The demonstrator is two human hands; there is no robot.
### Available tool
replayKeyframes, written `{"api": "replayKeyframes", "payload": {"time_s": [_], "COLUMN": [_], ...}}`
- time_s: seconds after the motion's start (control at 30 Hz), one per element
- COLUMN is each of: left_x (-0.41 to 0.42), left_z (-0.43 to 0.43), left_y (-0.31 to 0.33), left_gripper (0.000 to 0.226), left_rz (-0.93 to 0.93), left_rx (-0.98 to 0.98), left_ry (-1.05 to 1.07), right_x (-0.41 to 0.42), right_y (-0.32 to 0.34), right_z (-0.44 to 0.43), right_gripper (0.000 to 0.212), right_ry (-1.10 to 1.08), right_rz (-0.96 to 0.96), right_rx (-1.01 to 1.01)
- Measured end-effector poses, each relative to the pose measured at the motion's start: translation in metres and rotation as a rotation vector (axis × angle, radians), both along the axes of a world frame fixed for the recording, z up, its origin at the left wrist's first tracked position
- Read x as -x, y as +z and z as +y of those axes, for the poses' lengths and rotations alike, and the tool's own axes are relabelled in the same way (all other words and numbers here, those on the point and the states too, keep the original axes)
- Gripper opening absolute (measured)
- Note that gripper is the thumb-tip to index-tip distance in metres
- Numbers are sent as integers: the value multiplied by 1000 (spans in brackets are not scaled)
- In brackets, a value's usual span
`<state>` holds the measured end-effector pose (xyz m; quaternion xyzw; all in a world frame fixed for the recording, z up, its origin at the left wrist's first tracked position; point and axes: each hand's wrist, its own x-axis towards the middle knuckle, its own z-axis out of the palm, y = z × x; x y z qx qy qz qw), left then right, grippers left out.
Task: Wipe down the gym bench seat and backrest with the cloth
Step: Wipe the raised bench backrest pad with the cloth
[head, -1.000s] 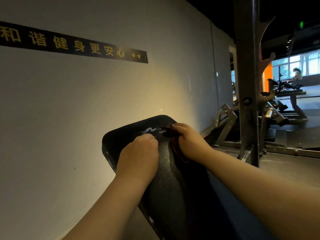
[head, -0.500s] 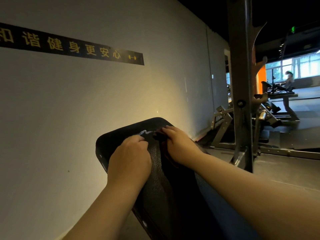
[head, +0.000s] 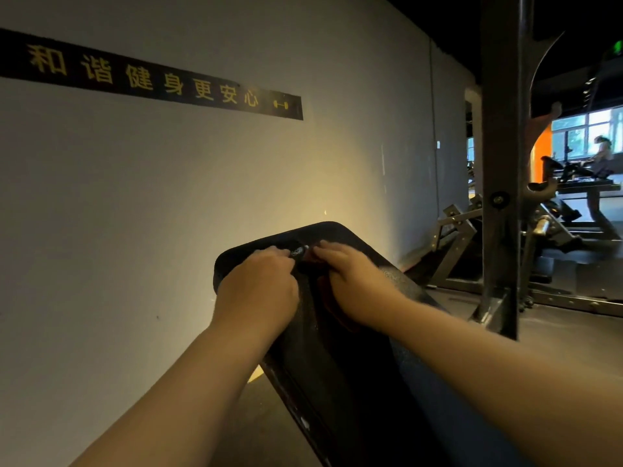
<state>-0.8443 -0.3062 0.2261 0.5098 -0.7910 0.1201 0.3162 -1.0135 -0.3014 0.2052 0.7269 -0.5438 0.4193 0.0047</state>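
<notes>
The black padded backrest (head: 340, 358) slopes up away from me, its rounded top edge close to the wall. A dark red cloth (head: 332, 299) lies on the pad near that top edge, mostly hidden. My right hand (head: 354, 281) presses down on it with fingers stretched forward, slightly blurred. My left hand (head: 259, 291) is curled just left of it. Its fingertips pinch a dark fold with a white print, which looks like the cloth's end. The seat is out of view.
A pale wall (head: 168, 203) with a black sign strip (head: 151, 82) runs close along the left. A steel rack upright (head: 500, 170) stands at the right, with more gym machines (head: 556, 237) behind it. A person (head: 601, 156) sits far off by the windows.
Both hands stay at the top of the backrest on the cloth. My right hand has shifted slightly and is blurred now. My view has drifted a little.
</notes>
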Motion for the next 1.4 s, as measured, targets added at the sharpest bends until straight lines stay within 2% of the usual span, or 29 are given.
{"api": "replayKeyframes", "payload": {"time_s": [0.1,0.17,0.27,0.33,0.4,0.5,0.6,0.7,0.8,0.97,1.03,1.1,1.23,1.4], "left_x": [-6,1,3,1,1,2,2,3,2,-1,-1,0,2,-1], "left_z": [3,8,10,7,7,11,12,11,13,15,11,8,9,11], "left_y": [3,1,-1,-2,-3,-4,-4,-2,-1,-3,-4,-5,-4,-2], "left_gripper": [46,49,50,50,49,49,49,50,50,49,50,52,53,51], "left_rz": [-16,-44,-51,-58,-55,-40,-44,-83,-70,-6,6,-21,-55,-66], "left_rx": [15,27,39,69,70,43,59,56,57,63,54,68,79,64], "left_ry": [52,65,72,74,80,82,78,63,51,44,55,73,79,65], "right_x": [-2,18,41,32,17,2,19,38,14,-24,-11,9,4,-32], "right_y": [-15,-9,8,14,9,-8,-11,4,15,0,-2,4,19,2], "right_z": [28,17,-18,-27,-20,14,19,-12,-34,-7,7,-1,-28,-4], "right_gripper": [52,52,51,51,51,53,53,51,51,55,53,53,52,50], "right_ry": [175,136,-66,-127,-106,37,108,-65,-179,48,163,125,-116,13], "right_rz": [136,179,20,-36,-32,38,160,62,-26,67,100,115,11,66], "right_rx": [28,-19,-64,-72,-28,56,-1,-52,-58,71,28,-30,-32,80]}}
